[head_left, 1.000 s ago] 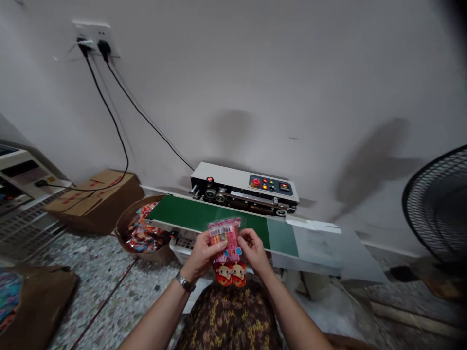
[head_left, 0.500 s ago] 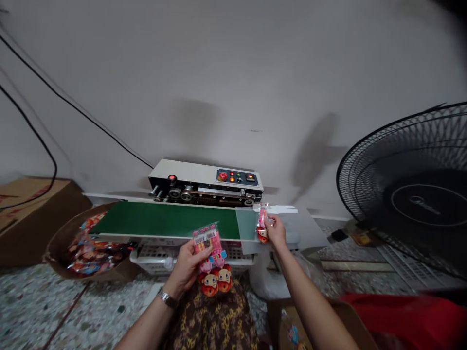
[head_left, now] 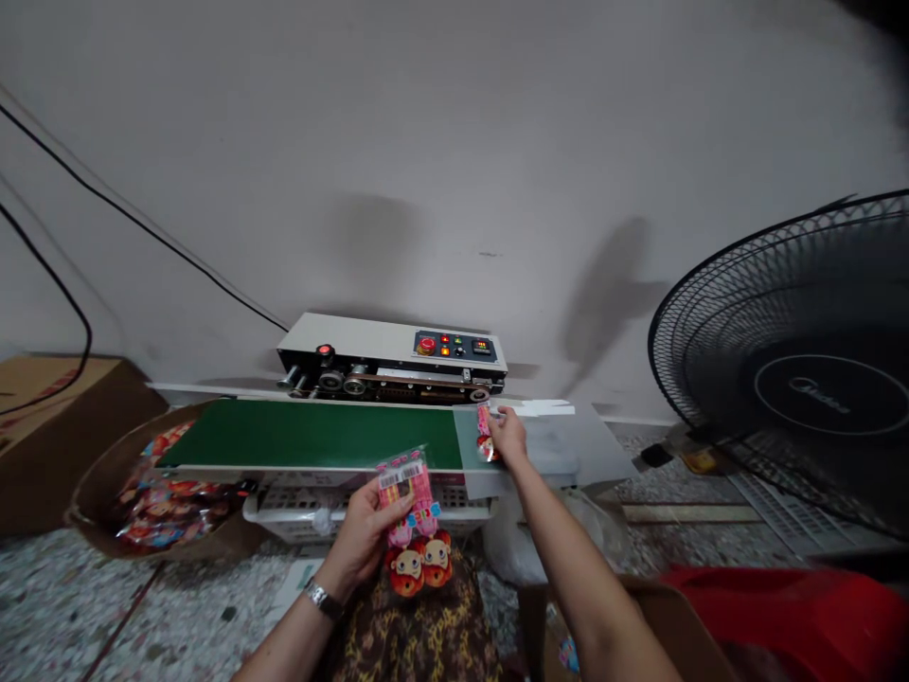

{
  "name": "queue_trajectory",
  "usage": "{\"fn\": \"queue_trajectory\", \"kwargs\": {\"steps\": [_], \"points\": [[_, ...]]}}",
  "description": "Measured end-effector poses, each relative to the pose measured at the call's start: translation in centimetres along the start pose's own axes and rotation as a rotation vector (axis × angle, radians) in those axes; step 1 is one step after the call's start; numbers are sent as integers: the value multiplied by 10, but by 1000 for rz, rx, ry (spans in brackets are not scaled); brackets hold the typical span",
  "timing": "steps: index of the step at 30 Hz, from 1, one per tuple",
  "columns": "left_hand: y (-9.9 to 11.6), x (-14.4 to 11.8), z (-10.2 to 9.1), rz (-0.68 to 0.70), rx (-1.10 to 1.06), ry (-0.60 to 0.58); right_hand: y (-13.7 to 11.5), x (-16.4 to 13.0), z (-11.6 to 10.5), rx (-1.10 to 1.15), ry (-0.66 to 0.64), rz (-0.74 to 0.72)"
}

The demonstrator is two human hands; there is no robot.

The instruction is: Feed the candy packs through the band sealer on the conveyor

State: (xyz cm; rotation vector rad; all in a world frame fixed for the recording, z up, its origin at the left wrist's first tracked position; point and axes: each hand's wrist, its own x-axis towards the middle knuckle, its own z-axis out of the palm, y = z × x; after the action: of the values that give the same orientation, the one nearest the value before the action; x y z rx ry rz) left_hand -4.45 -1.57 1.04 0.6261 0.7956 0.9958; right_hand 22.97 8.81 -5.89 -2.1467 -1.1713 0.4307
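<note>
Packets of pink toys with round red doll heads [head_left: 416,530] sit in my left hand [head_left: 365,530], whose grip is clenched round the bunch with the thumb across the barcode labels at the top. That bunch hangs near me, just in front of the white slotted basket [head_left: 298,502] under the conveyor. My right hand [head_left: 508,438] reaches farther out and to the right, its grip pinched on a single packet [head_left: 486,434] of the same kind. That packet lies at the right end of the green belt [head_left: 312,434], on the pale feed plate [head_left: 561,450], with its top edge pointing toward the sealer's intake. I cannot tell whether it is fully flat on the plate or slightly lifted.

Behind the belt stands the sealing machine [head_left: 369,341], a grey-white box against the wall, with a red knob on its left and a small panel of lit buttons [head_left: 454,347] on its right. At the belt's left end a brown bin [head_left: 163,502] holds a heap of colourful packets. A cardboard box [head_left: 49,417] stands farther left, with black cables running up the wall above it. A large black fan [head_left: 802,379] fills the right side, and something red [head_left: 788,616] lies near me at the lower right. I wear a wristwatch [head_left: 317,598] on my left wrist.
</note>
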Motion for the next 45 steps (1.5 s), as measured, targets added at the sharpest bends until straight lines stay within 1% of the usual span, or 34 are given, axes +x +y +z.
{"fn": "queue_trajectory", "kwargs": {"steps": [1,3,4,5,6,7,9,10,11,12,13,14,15,17,19,21,22,24,26,29,32,34,36,37,38,39,40,42,43,44,45], "points": [[-1,1,0,2,-3,4,-8,-4,-2,-43,-1,-41],[-3,2,1,6,-14,13,-24,-16,-8,-115,1,-174],[-3,3,2,12,-21,19,-32,-25,-12,-111,-14,-254],[-4,5,2,20,-27,26,-40,-35,-16,-57,-58,-327],[-4,7,3,34,-34,38,-46,-47,-19,52,-137,-373],[-4,9,4,53,-40,51,-52,-60,-21,195,-251,-393],[-3,14,7,94,-53,74,-60,-88,-24,490,-504,-378],[-3,17,9,113,-63,82,-62,-101,-25,608,-594,-360],[-3,20,11,131,-75,87,-64,-112,-24,694,-638,-345],[-3,22,13,144,-87,93,-64,-120,-24,747,-644,-338],[-4,24,15,149,-98,99,-63,-125,-23,778,-616,-330],[-4,25,16,146,-104,109,-60,-125,-22,795,-561,-317],[-5,26,17,134,-103,121,-57,-120,-22,801,-490,-299],[-7,26,16,94,-88,148,-44,-99,-24,770,-324,-248],[-8,25,13,52,-79,170,-25,-69,-28,649,-152,-173],[-9,23,10,22,-88,184,-5,-39,-32,410,-23,-78],[-10,23,9,13,-94,186,4,-26,-33,291,17,-34],[-11,21,8,5,-96,184,17,-6,-30,131,49,25],[-12,20,7,4,-89,181,21,6,-23,79,36,47],[-14,19,7,-11,-78,176,14,14,-11,35,-2,50],[-15,19,6,-19,-82,157,-2,14,-7,-24,-36,22],[-14,19,7,-12,-88,145,-14,7,-10,-61,-13,-35],[-12,20,10,-2,-105,147,-27,-9,-14,-44,27,-161],[-10,20,11,5,-120,152,-33,-20,-16,10,12,-238],[-9,22,13,15,-140,154,-39,-34,-17,101,-43,-310],[-7,23,15,30,-161,151,-45,-50,-18,217,-145,-366],[-6,25,17,51,-178,137,-49,-67,-18,343,-280,-394],[-4,29,22,101,-191,86,-55,-99,-17,551,-549,-396],[-3,30,24,123,-185,60,-57,-112,-16,618,-636,-383],[-3,32,26,139,-173,38,-58,-122,-16,661,-678,-367],[-3,33,28,151,-159,24,-58,-129,-16,689,-680,-349]]}}
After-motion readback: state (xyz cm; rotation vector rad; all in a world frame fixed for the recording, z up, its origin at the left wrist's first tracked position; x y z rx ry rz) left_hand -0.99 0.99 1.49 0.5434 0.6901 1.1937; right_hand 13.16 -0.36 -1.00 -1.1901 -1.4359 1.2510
